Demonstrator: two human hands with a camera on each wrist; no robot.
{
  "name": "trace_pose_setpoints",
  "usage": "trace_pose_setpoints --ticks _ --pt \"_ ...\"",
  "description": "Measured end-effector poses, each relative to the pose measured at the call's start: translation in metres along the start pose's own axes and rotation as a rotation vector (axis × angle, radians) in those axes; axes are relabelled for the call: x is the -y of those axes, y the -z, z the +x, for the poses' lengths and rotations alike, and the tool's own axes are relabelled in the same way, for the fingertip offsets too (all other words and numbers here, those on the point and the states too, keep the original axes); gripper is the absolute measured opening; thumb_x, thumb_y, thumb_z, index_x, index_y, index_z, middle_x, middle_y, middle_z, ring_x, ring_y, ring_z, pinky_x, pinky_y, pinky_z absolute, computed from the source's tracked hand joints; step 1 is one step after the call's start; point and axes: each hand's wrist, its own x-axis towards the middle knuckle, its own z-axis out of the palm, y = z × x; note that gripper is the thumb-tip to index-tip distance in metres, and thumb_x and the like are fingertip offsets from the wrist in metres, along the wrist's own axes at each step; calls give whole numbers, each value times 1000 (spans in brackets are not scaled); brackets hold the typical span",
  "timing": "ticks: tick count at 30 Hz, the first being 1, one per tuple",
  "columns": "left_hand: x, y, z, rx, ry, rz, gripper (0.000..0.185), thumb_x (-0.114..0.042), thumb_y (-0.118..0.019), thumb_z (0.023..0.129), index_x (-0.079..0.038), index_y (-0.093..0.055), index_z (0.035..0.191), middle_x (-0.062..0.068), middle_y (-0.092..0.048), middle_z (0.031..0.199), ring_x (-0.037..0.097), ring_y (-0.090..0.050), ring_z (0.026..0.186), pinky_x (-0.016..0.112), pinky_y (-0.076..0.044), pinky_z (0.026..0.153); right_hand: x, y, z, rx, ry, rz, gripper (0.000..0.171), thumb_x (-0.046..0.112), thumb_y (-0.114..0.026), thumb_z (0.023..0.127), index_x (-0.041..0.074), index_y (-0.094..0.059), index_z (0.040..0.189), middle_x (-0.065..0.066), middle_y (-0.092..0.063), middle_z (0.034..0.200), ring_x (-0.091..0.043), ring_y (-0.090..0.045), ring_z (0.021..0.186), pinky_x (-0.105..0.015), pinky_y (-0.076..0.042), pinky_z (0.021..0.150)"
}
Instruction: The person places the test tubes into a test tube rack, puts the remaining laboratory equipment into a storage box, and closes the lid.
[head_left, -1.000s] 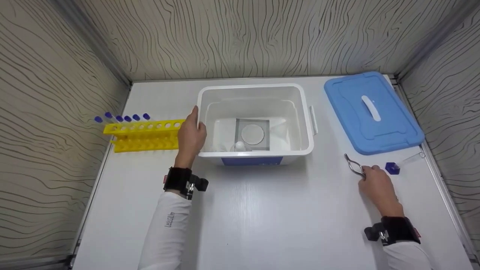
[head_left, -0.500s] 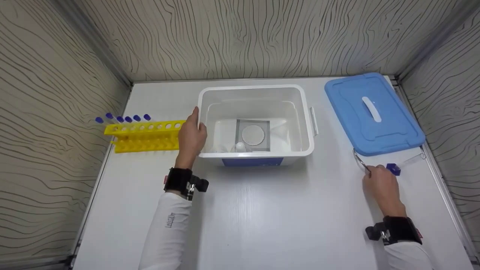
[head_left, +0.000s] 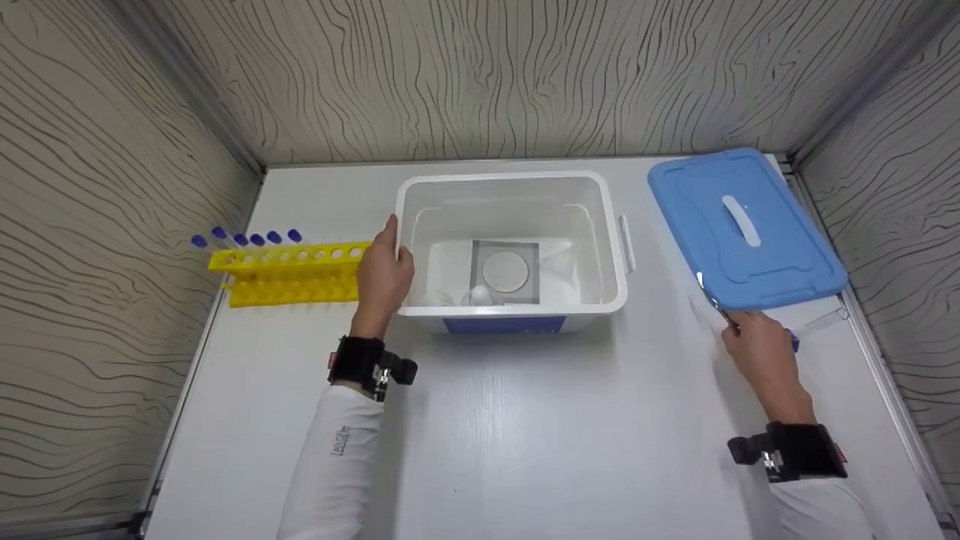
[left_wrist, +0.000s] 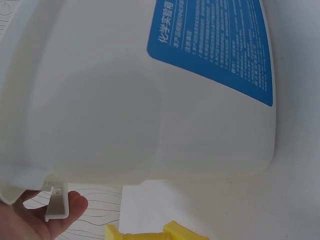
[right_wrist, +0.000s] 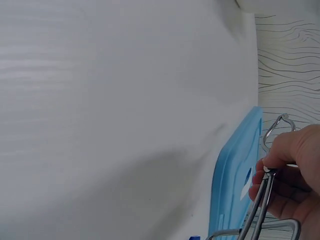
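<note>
My right hand (head_left: 756,351) grips thin metal tongs (head_left: 712,300) near the table's right side, their tips pointing at the front corner of a blue lid (head_left: 746,225). The right wrist view shows my fingers (right_wrist: 292,160) curled round the wire tongs (right_wrist: 264,202) next to the blue lid (right_wrist: 235,185). A blue cap (head_left: 793,343) and a clear tube (head_left: 823,321) lie just right of this hand, the cap partly hidden. My left hand (head_left: 382,268) rests flat against the left wall of an open white bin (head_left: 611,225), fingers straight. Its fingertips (left_wrist: 60,215) show beside the bin (left_wrist: 140,100).
A yellow rack (head_left: 289,271) with several blue-capped tubes (head_left: 244,238) stands left of the bin. Inside the bin lies a grey square with a white disc (head_left: 506,270). A blue label (left_wrist: 220,45) marks the bin's front. Patterned walls close off three sides.
My right hand has lifted the tongs off the table and shifted them right, toward the lid's corner, covering most of the blue cap. The left hand has stayed put.
</note>
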Motion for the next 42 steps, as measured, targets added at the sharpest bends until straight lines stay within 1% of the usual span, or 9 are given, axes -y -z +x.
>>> trace_pose_setpoints --ticks 5,7,11,14,17,22,27,34,42 --pt "0 -1 0 7 14 4 57 -13 -49 99 -7 -33 154 16 -49 152 29 -49 139 44 -42 115 16 10 9 -24 15 13 27 -9 -56 83 -18 -67 106 -33 -63 80 -42 -60 64 -50 -48 54" --pt "0 -1 1 6 15 6 57 -13 -49 99 -7 -34 154 16 -49 151 29 -49 139 45 -42 115 23 14 13 -41 30 22 28 -9 -57 83 -18 -66 109 -34 -64 84 -44 -61 67 -54 -49 55" --pt "0 -1 1 10 19 4 57 -13 -48 99 -7 -33 155 15 -48 152 28 -48 140 44 -41 116 38 25 21 -82 74 33 27 -9 -58 85 -17 -67 109 -33 -64 84 -42 -61 64 -44 -47 49" --pt "0 0 0 11 18 0 58 -13 -48 99 -6 -33 154 16 -49 151 29 -49 139 45 -42 116 50 34 28 -119 108 32 26 -9 -58 86 -16 -68 109 -34 -65 87 -43 -63 65 -46 -48 49" --pt "-1 1 0 9 17 -6 58 -12 -48 99 -5 -33 154 18 -50 150 30 -50 138 45 -42 115 64 42 35 -160 148 30 26 -9 -58 86 -15 -69 109 -33 -66 89 -44 -64 68 -54 -51 54" --pt "-1 1 0 10 24 -1 58 -13 -48 99 -6 -33 154 17 -50 150 29 -50 138 45 -42 116 90 54 50 -220 233 17 25 -10 -59 86 -13 -70 108 -31 -67 87 -42 -65 67 -53 -51 53" --pt "-1 0 1 24 33 2 58 -14 -47 99 -6 -31 155 16 -48 152 28 -47 141 44 -39 118 117 66 65 -266 311 7 23 -10 -61 85 -13 -71 107 -30 -68 88 -41 -66 71 -51 -53 56" --pt "-2 0 1 46 65 2 59 -16 -47 101 -9 -29 156 13 -45 155 26 -44 143 43 -37 119 152 78 80 -274 407 -1 23 -10 -63 85 -12 -71 106 -27 -69 88 -40 -67 75 -48 -56 60" --pt "-3 1 2 45 71 4 58 -16 -47 101 -10 -30 156 11 -43 156 24 -43 145 41 -37 120 192 87 96 -250 502 41 22 -7 -62 87 -7 -73 106 -22 -69 87 -36 -66 76 -45 -54 61"
